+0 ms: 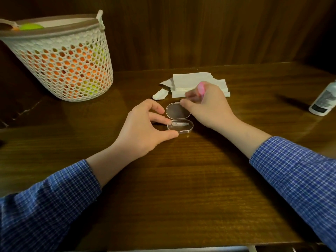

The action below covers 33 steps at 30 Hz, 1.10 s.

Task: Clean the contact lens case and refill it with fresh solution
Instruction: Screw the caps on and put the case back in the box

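A small clear oval lens case (pixel 180 126) lies open on the wooden table, its lid (pixel 177 111) folded back flat. A small clear tool rests inside the base. My left hand (pixel 145 126) steadies the case's left edge between thumb and forefinger. My right hand (pixel 205 106) is just right of the lid, blurred, its fingers curled round a pink object (pixel 202 88) that sticks up above the knuckles. A white solution bottle (pixel 324 100) lies tilted at the far right edge.
Folded white tissues (pixel 196 82) and a torn scrap (pixel 160 94) lie just behind the case. A white mesh basket (pixel 61 57) with orange and green contents stands at the back left. A dark wood panel forms the wall behind the table.
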Tool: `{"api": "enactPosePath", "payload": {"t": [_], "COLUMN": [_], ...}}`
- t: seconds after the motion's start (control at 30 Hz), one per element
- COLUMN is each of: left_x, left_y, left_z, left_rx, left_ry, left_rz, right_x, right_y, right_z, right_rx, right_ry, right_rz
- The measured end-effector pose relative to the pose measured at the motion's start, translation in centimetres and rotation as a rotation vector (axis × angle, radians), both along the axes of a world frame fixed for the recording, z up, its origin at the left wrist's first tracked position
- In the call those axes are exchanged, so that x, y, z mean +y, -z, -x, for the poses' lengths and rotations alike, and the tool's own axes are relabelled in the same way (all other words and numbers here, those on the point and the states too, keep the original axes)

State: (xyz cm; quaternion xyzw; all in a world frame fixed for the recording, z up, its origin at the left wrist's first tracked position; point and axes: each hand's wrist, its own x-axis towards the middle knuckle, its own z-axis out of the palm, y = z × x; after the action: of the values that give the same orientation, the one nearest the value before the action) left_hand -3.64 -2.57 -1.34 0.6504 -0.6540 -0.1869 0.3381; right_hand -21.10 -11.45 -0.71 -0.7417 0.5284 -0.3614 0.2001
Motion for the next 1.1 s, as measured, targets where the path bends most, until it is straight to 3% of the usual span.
{"api": "enactPosePath", "payload": {"t": [0.13, 0.27, 0.33, 0.47, 0.77, 1.1], "left_x": [0.1, 0.2, 0.2, 0.1, -0.1, -0.1], "left_y": [0.0, 0.0, 0.0, 0.1, 0.2, 0.1], "left_z": [0.0, 0.0, 0.0, 0.0, -0.1, 0.0], "left_rx": [0.004, 0.017, 0.025, 0.024, 0.036, 0.02], "left_ry": [0.01, 0.003, 0.003, 0.002, 0.01, 0.011], "left_rz": [-0.004, -0.008, -0.005, -0.003, -0.004, -0.004], "right_x": [1.5, 2.9, 3.1, 3.7, 4.3, 4.3], "right_y": [-1.8, -2.5, -2.2, -1.8, -0.4, -0.3], "right_z": [1.4, 4.1, 4.6, 4.2, 3.0, 3.1], "right_rx": [-0.161, -0.076, 0.012, 0.253, 0.301, 0.161], "right_ry": [-0.066, -0.35, -0.401, -0.412, -0.414, -0.484], "right_rz": [0.12, -0.392, -0.518, -0.329, 0.128, 0.035]}}
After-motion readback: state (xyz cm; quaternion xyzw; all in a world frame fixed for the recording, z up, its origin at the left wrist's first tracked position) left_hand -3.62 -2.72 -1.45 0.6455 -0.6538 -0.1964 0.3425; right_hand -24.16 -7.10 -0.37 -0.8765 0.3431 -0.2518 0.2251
